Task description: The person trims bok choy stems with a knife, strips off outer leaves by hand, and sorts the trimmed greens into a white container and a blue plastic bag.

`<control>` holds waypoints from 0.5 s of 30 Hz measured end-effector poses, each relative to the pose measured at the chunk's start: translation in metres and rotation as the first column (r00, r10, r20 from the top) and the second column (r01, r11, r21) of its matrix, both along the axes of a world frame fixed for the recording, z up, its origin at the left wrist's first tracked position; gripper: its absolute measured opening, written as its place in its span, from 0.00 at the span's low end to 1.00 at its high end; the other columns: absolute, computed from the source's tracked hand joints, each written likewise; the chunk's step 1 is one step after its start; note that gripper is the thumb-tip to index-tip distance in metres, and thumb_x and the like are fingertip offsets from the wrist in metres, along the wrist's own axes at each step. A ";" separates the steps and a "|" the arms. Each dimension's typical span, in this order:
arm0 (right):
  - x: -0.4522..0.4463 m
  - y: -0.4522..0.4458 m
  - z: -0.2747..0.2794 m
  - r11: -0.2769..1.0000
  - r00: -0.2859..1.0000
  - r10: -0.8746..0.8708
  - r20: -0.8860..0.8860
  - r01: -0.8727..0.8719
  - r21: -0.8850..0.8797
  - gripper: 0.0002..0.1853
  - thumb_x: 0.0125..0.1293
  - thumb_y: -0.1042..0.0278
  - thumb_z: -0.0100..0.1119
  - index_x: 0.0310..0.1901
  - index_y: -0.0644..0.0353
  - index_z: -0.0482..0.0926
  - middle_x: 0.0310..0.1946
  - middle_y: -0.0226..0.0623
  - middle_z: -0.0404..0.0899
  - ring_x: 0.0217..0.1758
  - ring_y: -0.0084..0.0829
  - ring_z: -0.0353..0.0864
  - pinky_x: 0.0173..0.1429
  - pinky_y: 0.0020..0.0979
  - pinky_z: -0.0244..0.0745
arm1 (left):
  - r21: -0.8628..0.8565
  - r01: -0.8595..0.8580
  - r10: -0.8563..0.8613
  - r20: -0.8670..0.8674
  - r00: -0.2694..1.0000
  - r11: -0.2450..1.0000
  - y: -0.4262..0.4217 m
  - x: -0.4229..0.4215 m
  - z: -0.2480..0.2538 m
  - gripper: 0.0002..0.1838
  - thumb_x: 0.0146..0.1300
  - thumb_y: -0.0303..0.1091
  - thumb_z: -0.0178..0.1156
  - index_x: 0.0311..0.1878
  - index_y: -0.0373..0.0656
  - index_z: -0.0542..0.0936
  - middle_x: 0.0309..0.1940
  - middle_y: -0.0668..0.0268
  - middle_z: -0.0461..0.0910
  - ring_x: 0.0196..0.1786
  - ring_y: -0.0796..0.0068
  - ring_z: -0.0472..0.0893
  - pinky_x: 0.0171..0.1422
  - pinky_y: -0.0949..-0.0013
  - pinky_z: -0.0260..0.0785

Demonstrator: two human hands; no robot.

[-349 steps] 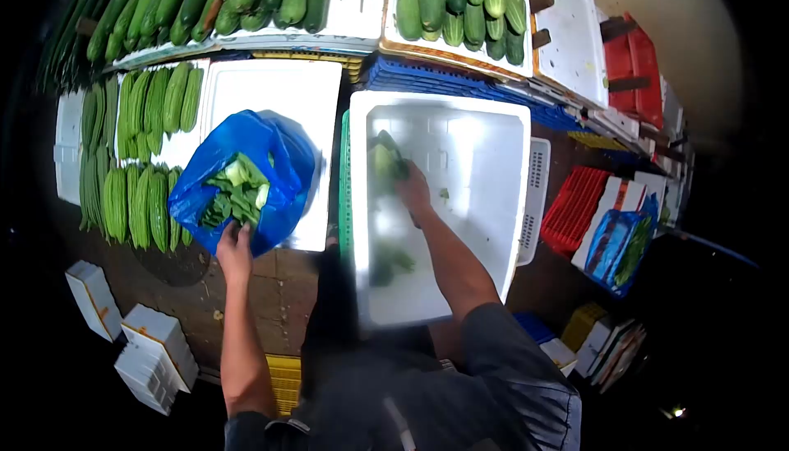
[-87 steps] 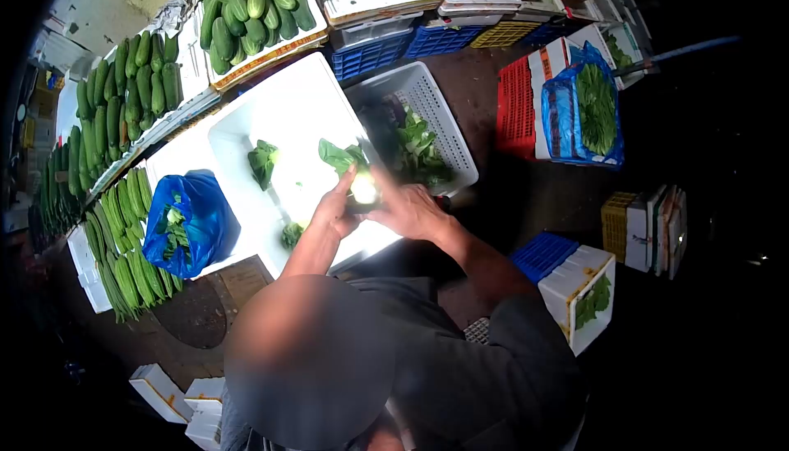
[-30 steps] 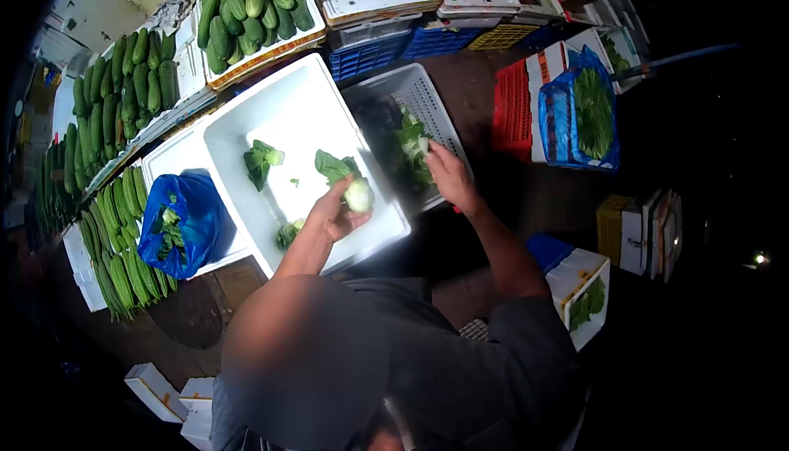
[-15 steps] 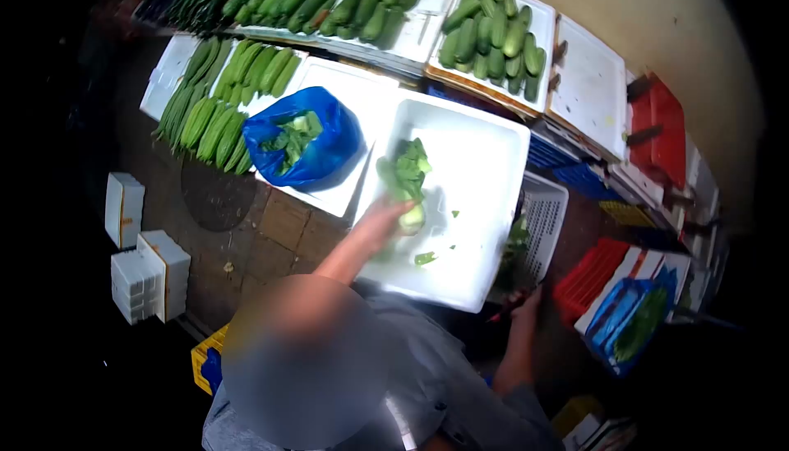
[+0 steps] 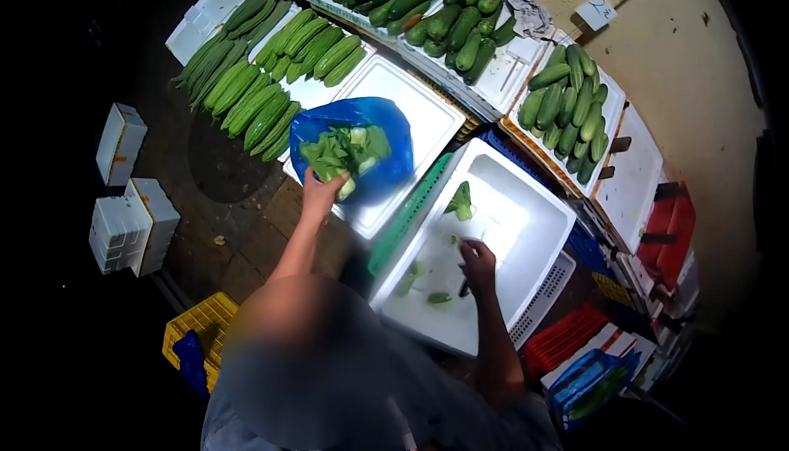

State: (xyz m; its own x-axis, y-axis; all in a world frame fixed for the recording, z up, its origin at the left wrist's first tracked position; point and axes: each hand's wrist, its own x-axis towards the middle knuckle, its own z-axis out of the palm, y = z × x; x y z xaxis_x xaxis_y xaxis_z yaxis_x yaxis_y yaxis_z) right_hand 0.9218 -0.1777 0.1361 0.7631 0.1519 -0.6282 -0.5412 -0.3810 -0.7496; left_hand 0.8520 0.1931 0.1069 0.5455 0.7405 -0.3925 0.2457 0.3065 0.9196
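Note:
My left hand (image 5: 322, 194) is closed around a head of bok choy (image 5: 346, 188) at the near edge of a blue plastic bag (image 5: 389, 126). More leafy greens (image 5: 337, 145) lie in the bag's mouth. My right hand (image 5: 479, 267) is over the white foam tub (image 5: 526, 192), its fingers closed on a small dark tool (image 5: 464, 289) whose kind I cannot make out. Another small head of greens (image 5: 462, 203) lies at the tub's far side, and loose leaf pieces (image 5: 439, 297) are on its floor.
Ridged gourds (image 5: 267, 118) and long thin gourds (image 5: 226, 40) lie left of the bag. Green cucumber-like vegetables (image 5: 579, 110) fill trays behind. A green basket (image 5: 403, 217) stands against the tub's left side, a yellow crate (image 5: 201, 328) at lower left, and foam boxes (image 5: 136, 225) on the floor.
My left hand has carried the bok choy from the tub to the blue bag. My right hand has come up from beside the tub to over it. The view has shifted.

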 end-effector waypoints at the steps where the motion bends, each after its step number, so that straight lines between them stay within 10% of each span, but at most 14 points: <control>1: 0.010 0.026 -0.013 0.991 0.969 0.131 0.210 -0.135 0.001 0.16 0.68 0.61 0.68 0.50 0.64 0.82 0.33 0.33 0.81 0.23 0.18 0.73 0.28 0.24 0.71 | 0.048 0.039 -0.037 -0.029 0.999 0.998 0.007 0.005 -0.005 0.36 0.54 0.30 0.75 0.63 0.32 0.67 0.51 0.54 0.81 0.49 0.66 0.83 0.53 0.66 0.77; 5: 0.061 0.150 -0.011 0.950 0.841 0.311 0.443 -0.282 -0.133 0.23 0.62 0.60 0.71 0.52 0.70 0.81 0.48 0.49 0.83 0.50 0.38 0.82 0.57 0.36 0.74 | 0.219 0.067 -0.052 -0.075 0.996 0.973 0.032 0.036 -0.016 0.38 0.53 0.32 0.76 0.64 0.32 0.67 0.51 0.55 0.80 0.50 0.66 0.82 0.55 0.67 0.76; 8: 0.079 0.207 -0.052 0.808 0.693 0.513 0.506 -0.192 -0.557 0.22 0.63 0.62 0.68 0.52 0.70 0.81 0.42 0.47 0.85 0.44 0.41 0.83 0.52 0.39 0.76 | 0.226 0.063 -0.051 -0.058 0.997 0.972 0.047 0.050 -0.042 0.40 0.52 0.35 0.76 0.65 0.32 0.67 0.53 0.53 0.81 0.53 0.63 0.82 0.58 0.65 0.74; 11: 0.096 0.205 -0.084 0.813 0.677 0.553 0.486 -0.309 -0.494 0.17 0.66 0.55 0.65 0.43 0.62 0.83 0.36 0.41 0.83 0.40 0.39 0.81 0.46 0.37 0.76 | 0.236 0.102 -0.065 -0.159 0.985 0.966 0.050 0.059 -0.039 0.43 0.50 0.38 0.77 0.67 0.33 0.66 0.54 0.48 0.81 0.56 0.55 0.82 0.61 0.60 0.73; 15: 0.113 0.198 -0.075 0.996 0.987 0.084 0.137 -0.088 0.024 0.06 0.69 0.68 0.60 0.35 0.60 0.77 0.27 0.36 0.82 0.22 0.29 0.77 0.31 0.33 0.73 | 0.211 0.150 -0.098 -0.239 0.966 0.966 0.059 0.067 -0.040 0.44 0.51 0.40 0.77 0.67 0.37 0.65 0.54 0.47 0.82 0.57 0.52 0.82 0.61 0.59 0.73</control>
State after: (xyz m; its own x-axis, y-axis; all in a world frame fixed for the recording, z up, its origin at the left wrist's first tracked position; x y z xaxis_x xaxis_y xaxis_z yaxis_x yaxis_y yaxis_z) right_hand 1.0347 0.0204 0.0608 0.8241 0.2380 -0.5140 -0.4000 -0.3978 -0.8257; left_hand 0.9186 0.2520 0.0667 0.5554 0.7560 -0.3465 0.4769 0.0517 0.8774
